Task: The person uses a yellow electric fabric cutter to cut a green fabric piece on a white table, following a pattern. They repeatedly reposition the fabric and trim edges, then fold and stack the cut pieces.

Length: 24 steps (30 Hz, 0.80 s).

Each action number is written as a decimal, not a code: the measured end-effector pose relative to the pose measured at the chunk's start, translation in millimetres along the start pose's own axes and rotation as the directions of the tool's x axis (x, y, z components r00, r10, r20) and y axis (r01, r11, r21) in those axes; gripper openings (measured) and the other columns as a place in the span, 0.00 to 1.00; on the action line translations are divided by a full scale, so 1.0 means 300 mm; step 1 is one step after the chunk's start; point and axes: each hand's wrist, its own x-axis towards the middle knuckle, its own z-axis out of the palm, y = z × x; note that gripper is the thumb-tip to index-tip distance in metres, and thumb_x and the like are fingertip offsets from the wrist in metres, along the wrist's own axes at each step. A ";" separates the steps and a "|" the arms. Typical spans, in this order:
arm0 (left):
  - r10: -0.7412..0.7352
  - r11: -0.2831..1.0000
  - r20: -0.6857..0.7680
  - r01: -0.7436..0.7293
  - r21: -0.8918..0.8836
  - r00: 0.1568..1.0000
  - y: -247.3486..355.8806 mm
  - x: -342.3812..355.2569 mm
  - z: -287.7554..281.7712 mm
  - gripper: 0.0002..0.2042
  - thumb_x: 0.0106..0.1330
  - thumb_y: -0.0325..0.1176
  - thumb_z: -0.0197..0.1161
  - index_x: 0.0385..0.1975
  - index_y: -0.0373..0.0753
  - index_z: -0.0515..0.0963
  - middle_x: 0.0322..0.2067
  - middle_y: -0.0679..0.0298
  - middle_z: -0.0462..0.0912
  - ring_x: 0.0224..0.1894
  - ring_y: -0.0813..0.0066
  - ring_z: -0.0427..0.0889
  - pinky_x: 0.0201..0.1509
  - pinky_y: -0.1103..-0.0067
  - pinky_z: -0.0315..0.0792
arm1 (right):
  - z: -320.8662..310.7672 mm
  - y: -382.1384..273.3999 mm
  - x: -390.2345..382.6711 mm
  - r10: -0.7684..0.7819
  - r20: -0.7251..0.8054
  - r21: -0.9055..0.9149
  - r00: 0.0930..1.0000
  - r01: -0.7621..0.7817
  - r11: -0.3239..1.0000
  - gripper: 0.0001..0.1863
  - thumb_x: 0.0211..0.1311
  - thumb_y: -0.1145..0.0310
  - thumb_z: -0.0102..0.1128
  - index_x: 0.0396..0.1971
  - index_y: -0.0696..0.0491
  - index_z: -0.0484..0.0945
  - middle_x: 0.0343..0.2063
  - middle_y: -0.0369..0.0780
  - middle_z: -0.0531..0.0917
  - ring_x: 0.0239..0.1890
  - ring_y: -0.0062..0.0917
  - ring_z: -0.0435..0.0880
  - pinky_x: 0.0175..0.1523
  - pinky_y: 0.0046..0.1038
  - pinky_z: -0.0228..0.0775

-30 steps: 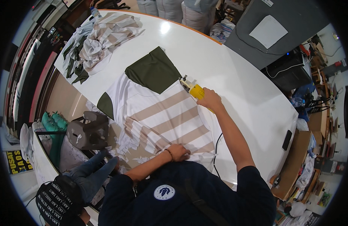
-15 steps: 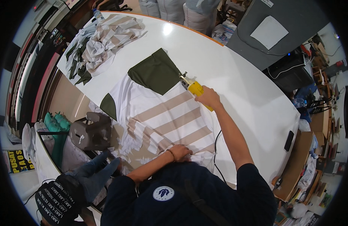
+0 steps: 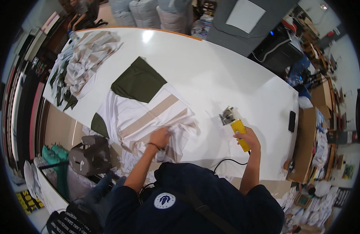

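Note:
On the white table (image 3: 211, 144), my right hand (image 3: 249, 138) is wrapped round the yellow body of an electric rotary fabric cutter (image 3: 237, 128). The cutter's round metal head points away from me and stands apart from the cloth; a black cord trails from its near end. My left hand (image 3: 159, 137) is closed on the beige-and-white striped fabric (image 3: 150, 117), which bunches and creases round the fingers. Its fingertips are partly hidden by folds. A dark green panel (image 3: 139, 80) lies flat at the far end of the striped fabric, and a smaller green piece (image 3: 99, 124) shows at its left edge.
A heap of striped and green cloth (image 3: 88, 58) lies at the table's far left. A black flat object (image 3: 292, 121) rests near the right edge. A brown plastic stool (image 3: 90, 156) and another person in a black cap (image 3: 73, 220) are at the lower left. Stuffed sacks (image 3: 145, 15) stand behind.
My right hand has drawn the cutter away from the green panel, to the right and nearer me. My left hand has moved forward and gathered the striped fabric. The view has shifted right.

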 end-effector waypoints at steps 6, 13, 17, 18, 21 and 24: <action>-0.202 0.977 -0.495 0.140 -0.160 0.845 -0.119 0.344 -0.226 0.12 0.66 0.36 0.62 0.41 0.34 0.75 0.33 0.44 0.83 0.36 0.42 0.83 0.40 0.56 0.74 | -0.155 0.253 -0.129 0.199 -0.272 0.263 0.941 -0.126 0.956 0.22 0.52 0.61 0.72 0.42 0.59 0.77 0.26 0.42 0.80 0.20 0.29 0.81 0.25 0.31 0.77; 0.232 0.940 -0.563 -0.332 -0.081 0.793 0.192 0.580 -0.134 0.21 0.61 0.36 0.70 0.52 0.37 0.76 0.58 0.52 0.74 0.63 0.49 0.70 0.68 0.59 0.62 | -0.248 0.504 -0.126 0.257 -0.542 0.426 0.800 -0.002 0.905 0.27 0.54 0.53 0.72 0.42 0.62 0.77 0.26 0.43 0.81 0.23 0.30 0.83 0.30 0.32 0.78; 0.647 0.759 -0.103 -0.651 -0.004 0.755 0.456 0.438 0.247 0.29 0.66 0.47 0.65 0.67 0.50 0.71 0.72 0.49 0.60 0.74 0.44 0.56 0.75 0.54 0.54 | -0.327 0.688 -0.053 0.142 -0.808 0.112 0.572 -0.089 0.990 0.30 0.55 0.51 0.71 0.46 0.62 0.78 0.32 0.46 0.83 0.36 0.37 0.85 0.45 0.39 0.79; 0.706 0.693 0.090 -0.711 0.117 0.703 0.476 0.382 0.341 0.27 0.66 0.44 0.63 0.67 0.51 0.71 0.73 0.51 0.60 0.74 0.46 0.56 0.76 0.52 0.51 | -0.343 0.679 -0.046 0.131 -0.841 0.065 0.524 -0.144 0.988 0.30 0.55 0.50 0.71 0.47 0.61 0.78 0.34 0.47 0.83 0.40 0.38 0.85 0.48 0.40 0.78; 0.798 0.566 0.166 -0.816 0.123 0.579 0.469 0.222 0.407 0.19 0.66 0.33 0.58 0.57 0.47 0.79 0.65 0.57 0.71 0.68 0.56 0.67 0.69 0.58 0.65 | -0.291 0.504 -0.071 0.079 -0.927 -0.063 0.366 -0.358 0.932 0.28 0.55 0.52 0.72 0.47 0.59 0.79 0.38 0.48 0.84 0.43 0.40 0.85 0.48 0.40 0.76; 0.739 0.668 0.240 -0.729 -0.147 0.629 0.370 0.163 0.363 0.15 0.65 0.31 0.57 0.49 0.44 0.82 0.53 0.59 0.79 0.60 0.60 0.74 0.62 0.65 0.72 | -0.265 0.445 -0.062 -0.218 -0.957 -0.271 0.189 -0.326 0.906 0.24 0.56 0.55 0.73 0.47 0.56 0.80 0.40 0.46 0.83 0.45 0.39 0.83 0.50 0.41 0.76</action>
